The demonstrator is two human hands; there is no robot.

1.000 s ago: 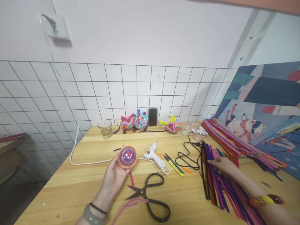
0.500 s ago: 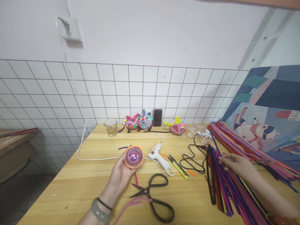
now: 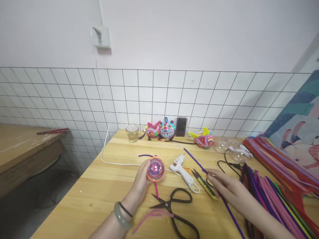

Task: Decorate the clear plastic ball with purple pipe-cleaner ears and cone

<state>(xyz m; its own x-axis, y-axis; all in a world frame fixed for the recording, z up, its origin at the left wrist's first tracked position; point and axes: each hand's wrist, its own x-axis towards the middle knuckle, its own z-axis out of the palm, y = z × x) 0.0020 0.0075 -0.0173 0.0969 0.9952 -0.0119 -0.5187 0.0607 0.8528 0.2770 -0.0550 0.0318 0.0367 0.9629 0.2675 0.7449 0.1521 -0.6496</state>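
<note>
Left hand (image 3: 141,182), half curled, grips an orange-rimmed dome (image 3: 156,169); right hand (image 3: 225,186) pinches a purple strip (image 3: 195,160) near yellow-handled snips (image 3: 206,188).

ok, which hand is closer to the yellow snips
Right. Your right hand, holding a purple strip, is close beside the yellow snips; your left hand, holding the round ornament, is farther away, left of the glue gun.
</note>
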